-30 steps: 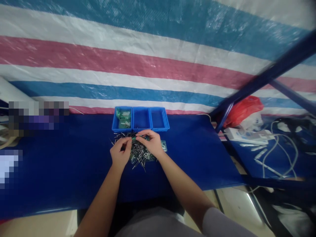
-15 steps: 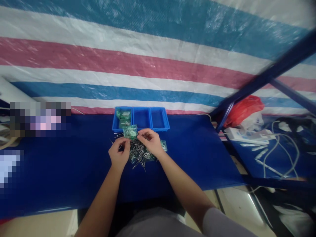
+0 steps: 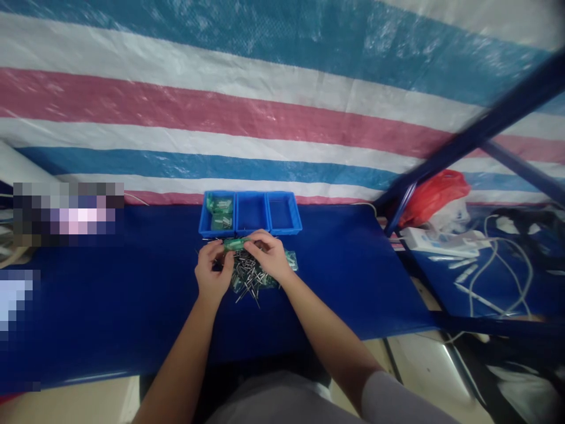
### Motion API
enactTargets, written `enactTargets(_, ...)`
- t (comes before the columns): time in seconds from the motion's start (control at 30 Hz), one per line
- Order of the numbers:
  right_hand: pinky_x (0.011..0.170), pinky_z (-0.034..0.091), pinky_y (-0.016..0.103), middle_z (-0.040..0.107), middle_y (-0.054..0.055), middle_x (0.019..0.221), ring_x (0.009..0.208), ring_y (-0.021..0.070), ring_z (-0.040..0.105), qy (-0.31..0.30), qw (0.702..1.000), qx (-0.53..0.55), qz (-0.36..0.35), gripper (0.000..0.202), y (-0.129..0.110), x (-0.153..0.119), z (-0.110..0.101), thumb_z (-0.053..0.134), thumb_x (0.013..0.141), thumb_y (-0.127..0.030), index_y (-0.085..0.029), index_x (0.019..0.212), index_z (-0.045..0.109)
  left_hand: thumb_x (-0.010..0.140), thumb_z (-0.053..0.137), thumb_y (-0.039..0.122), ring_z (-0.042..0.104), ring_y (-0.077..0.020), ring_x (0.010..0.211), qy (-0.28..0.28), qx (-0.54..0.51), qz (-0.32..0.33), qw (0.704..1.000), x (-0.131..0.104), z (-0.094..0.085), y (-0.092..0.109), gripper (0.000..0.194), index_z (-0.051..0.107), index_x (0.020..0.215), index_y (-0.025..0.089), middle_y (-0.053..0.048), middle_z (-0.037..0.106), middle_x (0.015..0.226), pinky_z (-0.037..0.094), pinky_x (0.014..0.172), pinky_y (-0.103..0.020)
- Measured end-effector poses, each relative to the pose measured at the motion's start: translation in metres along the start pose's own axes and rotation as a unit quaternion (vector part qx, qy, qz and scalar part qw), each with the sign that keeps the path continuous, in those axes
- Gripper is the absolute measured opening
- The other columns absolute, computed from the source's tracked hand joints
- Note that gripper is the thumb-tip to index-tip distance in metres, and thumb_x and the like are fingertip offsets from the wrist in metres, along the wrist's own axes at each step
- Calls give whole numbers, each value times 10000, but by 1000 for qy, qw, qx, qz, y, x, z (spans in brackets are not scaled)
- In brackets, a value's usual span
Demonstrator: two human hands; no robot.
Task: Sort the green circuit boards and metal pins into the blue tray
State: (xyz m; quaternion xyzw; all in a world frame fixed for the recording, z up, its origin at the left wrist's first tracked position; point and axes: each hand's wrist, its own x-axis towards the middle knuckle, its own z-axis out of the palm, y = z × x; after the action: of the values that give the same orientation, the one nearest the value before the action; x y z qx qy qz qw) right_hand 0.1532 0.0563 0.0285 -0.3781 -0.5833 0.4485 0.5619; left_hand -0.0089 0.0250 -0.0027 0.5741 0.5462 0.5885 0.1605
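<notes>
A small green plastic packet, folded narrow, is held between my two hands above the pile. My left hand pinches its left end, and my right hand grips its right end. Below them lies a heap of thin metal rods, with more green packets among and under it. Another green packet shows just right of my right hand. Behind the hands stands a blue tray with three compartments; its left one holds green packets, while the middle and right ones show bare bottoms.
Everything near my hands rests on a blue table. Striped sheeting hangs behind it. On the right are a blue metal frame, a red bag, a white power strip and loose cables. Pixelated areas cover the far left.
The packet was upright and spread flat half a second ago; now it is folded down into a narrow strip. My left fingers have moved up around its left end.
</notes>
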Motion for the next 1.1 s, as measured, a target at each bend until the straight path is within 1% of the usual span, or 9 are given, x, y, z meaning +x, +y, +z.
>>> enactTargets(0.07, 649, 510, 299, 657, 31, 863, 759, 155, 619, 5, 1000, -15, 2, 160, -1, 1, 0, 732, 836, -396, -236, 843, 715, 868, 645, 362, 679, -158, 911, -9, -11, 22, 1000, 3, -2, 3, 296, 628, 1112, 196, -80, 671, 1087, 564, 755, -284)
enactTargets(0.17, 632, 503, 296, 653, 29, 854, 738, 151, 610, -3, 999, -37, -8, 140, -2, 1, -1, 719, 850, -378, -239, 847, 718, 871, 646, 354, 636, -135, 813, 4, 9, 42, 999, 8, -6, 7, 232, 682, 1050, 211, -57, 659, 1010, 546, 714, -278)
enactTargets(0.27, 627, 507, 300, 651, 36, 893, 702, 142, 588, -20, 997, -67, -20, 134, -3, 0, -2, 710, 857, -380, -248, 870, 730, 877, 646, 350, 618, -121, 743, 6, 20, 23, 1000, 7, -6, 7, 209, 713, 1032, 226, -33, 667, 906, 532, 698, -267)
enactTargets(0.47, 608, 507, 294, 644, -2, 708, 615, 135, 567, -24, 997, -75, 19, 199, -3, -2, 0, 705, 857, -408, -249, 967, 752, 874, 658, 333, 675, -115, 670, 26, -2, -18, 1000, 1, -3, 1, 199, 720, 1017, 210, -20, 727, 864, 559, 693, -260)
enactTargets(0.57, 643, 537, 302, 708, 21, 832, 694, 150, 636, -31, 998, -46, 25, 213, -4, -2, 0, 722, 843, -407, -258, 992, 754, 872, 660, 342, 710, -137, 718, 8, -19, -11, 1000, 0, -4, 0, 223, 707, 1042, 203, -34, 739, 885, 581, 735, -282)
enactTargets(0.7, 702, 572, 313, 731, 47, 1011, 849, 176, 684, -24, 998, -55, -5, 166, -5, -1, -1, 695, 859, -345, -268, 995, 751, 872, 654, 375, 726, -158, 807, -16, -16, -3, 1000, 0, -5, 1, 255, 695, 1049, 197, -56, 741, 952, 583, 786, -300)
enactTargets(0.93, 752, 578, 332, 739, 47, 1080, 942, 183, 699, -36, 993, -100, -43, 154, -5, 0, 0, 633, 880, -235, -268, 958, 762, 858, 663, 365, 686, -137, 769, 52, 39, -29, 997, 7, 1, 3, 211, 719, 984, 204, -36, 733, 912, 559, 764, -283)
enactTargets(1.03, 762, 572, 338, 745, 49, 1090, 987, 193, 696, -33, 994, -94, -48, 159, -5, 1, 0, 623, 894, -239, -271, 973, 757, 862, 660, 356, 633, -116, 705, 100, 72, -37, 992, 20, -7, 8, 202, 726, 988, 213, -25, 724, 902, 528, 720, -267)
enactTargets(1.1, 740, 567, 336, 749, 49, 1050, 913, 184, 696, -28, 994, -98, -44, 156, -6, 1, 0, 619, 899, -248, -268, 976, 753, 877, 641, 342, 616, -110, 699, 128, 93, -35, 987, 33, -15, 11, 209, 723, 1013, 206, -32, 721, 944, 513, 716, -266)
